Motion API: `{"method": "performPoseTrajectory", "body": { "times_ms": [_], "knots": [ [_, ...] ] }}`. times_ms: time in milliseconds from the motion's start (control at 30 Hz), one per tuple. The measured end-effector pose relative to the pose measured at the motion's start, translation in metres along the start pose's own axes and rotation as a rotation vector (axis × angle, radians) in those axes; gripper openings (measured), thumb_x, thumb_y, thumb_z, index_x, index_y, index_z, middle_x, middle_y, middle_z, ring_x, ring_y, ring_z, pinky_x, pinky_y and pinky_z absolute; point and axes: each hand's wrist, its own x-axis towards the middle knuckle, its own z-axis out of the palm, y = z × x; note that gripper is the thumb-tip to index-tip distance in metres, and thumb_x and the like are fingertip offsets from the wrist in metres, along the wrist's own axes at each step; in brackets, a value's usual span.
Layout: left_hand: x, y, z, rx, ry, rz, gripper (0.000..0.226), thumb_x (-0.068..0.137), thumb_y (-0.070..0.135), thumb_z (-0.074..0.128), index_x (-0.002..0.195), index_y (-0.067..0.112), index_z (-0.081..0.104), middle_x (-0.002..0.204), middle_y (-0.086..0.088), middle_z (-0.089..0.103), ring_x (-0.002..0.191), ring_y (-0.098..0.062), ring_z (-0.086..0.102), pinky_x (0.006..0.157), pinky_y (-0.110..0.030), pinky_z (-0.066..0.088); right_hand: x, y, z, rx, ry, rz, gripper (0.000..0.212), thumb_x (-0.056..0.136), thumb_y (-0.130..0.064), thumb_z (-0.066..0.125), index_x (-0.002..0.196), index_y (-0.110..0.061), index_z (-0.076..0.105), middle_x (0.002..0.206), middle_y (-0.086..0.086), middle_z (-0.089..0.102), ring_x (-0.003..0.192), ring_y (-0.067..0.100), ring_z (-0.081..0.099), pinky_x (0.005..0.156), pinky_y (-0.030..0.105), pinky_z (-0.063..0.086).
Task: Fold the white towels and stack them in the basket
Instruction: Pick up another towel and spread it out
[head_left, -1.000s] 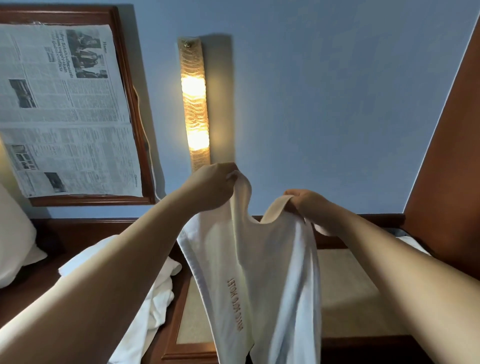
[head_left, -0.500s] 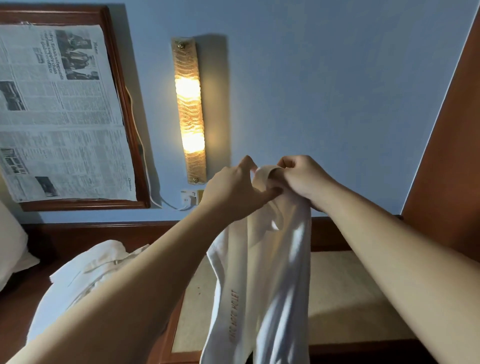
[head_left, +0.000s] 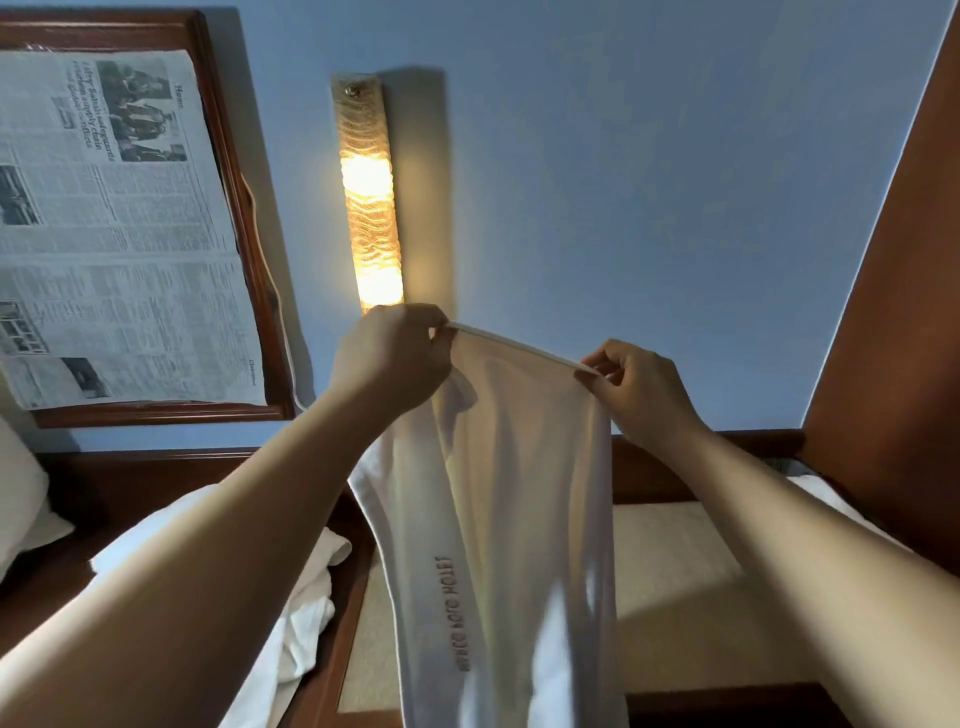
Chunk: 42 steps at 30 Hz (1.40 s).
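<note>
The left hand (head_left: 387, 364) and the right hand (head_left: 641, 392) each pinch one upper corner of a white towel (head_left: 511, 519), fingers curled round its hem, and hold the top edge taut between them in the air. The towel hangs down in front of the person, with a line of embroidered lettering along its length. Below it lies a counter (head_left: 680, 582) with a beige top framed in dark wood, set against a pale blue wall (head_left: 623, 182). To the left, more white towels (head_left: 296, 618) lie rumpled on the dark wood. A lit wall lamp (head_left: 369, 197) stands upright on the wall just above the left hand. A wooden frame (head_left: 244, 208) covered with newspaper (head_left: 114, 234) hangs further left. A brown wooden panel (head_left: 893, 312) rises at the right edge.
</note>
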Motion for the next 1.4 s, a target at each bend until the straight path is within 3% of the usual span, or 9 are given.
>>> {"method": "performPoseTrajectory", "body": {
  "times_ms": [167, 333, 467, 633, 733, 900, 1133, 1300, 1400],
  "knots": [
    [-0.007, -0.015, -0.004, -0.011, 0.002, -0.064, 0.026, 0.101, 0.035, 0.059, 0.117, 0.026, 0.077, 0.107, -0.007, 0.076, 0.099, -0.034, 0.065, 0.072, -0.033, 0.037, -0.015, 0.046, 0.026, -0.037, -0.18, 0.203, 0.035, 0.109, -0.034, 0.05, 0.08, -0.016, 0.057, 0.074, 0.001, 0.06, 0.069, 0.021, 0.056, 0.064, 0.035, 0.041],
    [-0.004, -0.022, 0.011, 0.013, -0.156, -0.098, 0.029, 0.096, 0.041, 0.063, 0.121, 0.029, 0.074, 0.113, -0.002, 0.075, 0.098, -0.025, 0.064, 0.075, -0.032, 0.042, 0.002, 0.013, 0.022, 0.166, -0.138, 0.15, 0.038, 0.109, -0.03, 0.051, 0.077, -0.008, 0.049, 0.069, 0.002, 0.047, 0.062, 0.013, 0.041, 0.062, 0.035, 0.032],
    [-0.01, 0.011, 0.018, -0.171, -0.313, 0.062, 0.073, 0.075, 0.08, 0.067, 0.133, 0.036, 0.064, 0.072, 0.011, 0.064, 0.076, -0.007, 0.063, 0.071, -0.029, 0.044, 0.023, -0.036, 0.0, 0.135, -0.216, -0.063, 0.034, 0.103, -0.041, 0.061, 0.083, -0.015, 0.066, 0.072, -0.004, 0.062, 0.065, 0.005, 0.052, 0.062, 0.029, 0.037],
    [0.003, 0.039, 0.013, -0.328, -0.267, 0.145, 0.028, 0.092, 0.053, 0.071, 0.108, 0.03, 0.071, 0.05, 0.007, 0.05, 0.048, -0.005, 0.047, 0.048, -0.018, 0.029, 0.041, -0.075, -0.033, 0.084, -0.284, -0.167, 0.032, 0.095, -0.05, 0.071, 0.086, -0.02, 0.077, 0.08, 0.001, 0.072, 0.073, 0.01, 0.063, 0.068, 0.029, 0.046],
    [0.006, 0.038, 0.006, -0.297, -0.254, 0.174, 0.013, 0.096, 0.047, 0.069, 0.093, 0.034, 0.067, 0.055, 0.009, 0.05, 0.053, -0.005, 0.048, 0.056, -0.031, 0.036, 0.042, -0.074, -0.043, 0.117, -0.265, -0.174, 0.029, 0.092, -0.045, 0.076, 0.083, -0.019, 0.076, 0.08, 0.003, 0.073, 0.071, 0.011, 0.06, 0.067, 0.03, 0.046],
    [0.014, 0.033, -0.009, -0.133, -0.071, 0.193, 0.019, 0.098, 0.036, 0.062, 0.11, 0.032, 0.077, 0.067, 0.018, 0.055, 0.078, -0.021, 0.057, 0.066, -0.033, 0.04, 0.024, -0.047, -0.025, 0.175, -0.215, -0.1, 0.021, 0.096, -0.041, 0.073, 0.087, -0.022, 0.067, 0.068, -0.007, 0.066, 0.056, 0.004, 0.053, 0.057, 0.026, 0.042],
    [-0.002, -0.02, -0.016, 0.037, 0.011, 0.049, 0.022, 0.1, 0.034, 0.059, 0.109, 0.027, 0.077, 0.092, -0.008, 0.074, 0.09, -0.038, 0.065, 0.067, -0.034, 0.038, -0.019, 0.023, 0.007, 0.038, -0.198, 0.139, 0.03, 0.096, -0.039, 0.072, 0.078, -0.02, 0.056, 0.063, -0.006, 0.057, 0.058, 0.01, 0.051, 0.058, 0.031, 0.038],
    [-0.02, -0.03, 0.01, 0.151, -0.362, -0.045, 0.025, 0.098, 0.04, 0.063, 0.119, 0.031, 0.072, 0.119, -0.002, 0.073, 0.102, -0.027, 0.065, 0.078, -0.032, 0.046, 0.002, -0.009, -0.015, -0.005, -0.236, 0.062, 0.033, 0.08, -0.049, 0.08, 0.074, -0.02, 0.064, 0.071, -0.003, 0.068, 0.069, 0.017, 0.063, 0.06, 0.031, 0.043],
    [-0.03, -0.004, 0.018, -0.044, -0.447, 0.05, 0.068, 0.074, 0.075, 0.077, 0.131, 0.04, 0.062, 0.102, 0.008, 0.072, 0.096, -0.015, 0.067, 0.08, -0.034, 0.052, 0.02, -0.048, -0.019, -0.07, -0.266, -0.011, 0.027, 0.078, -0.043, 0.077, 0.073, -0.019, 0.066, 0.073, 0.0, 0.07, 0.072, 0.02, 0.065, 0.062, 0.032, 0.045]
  ]
}}
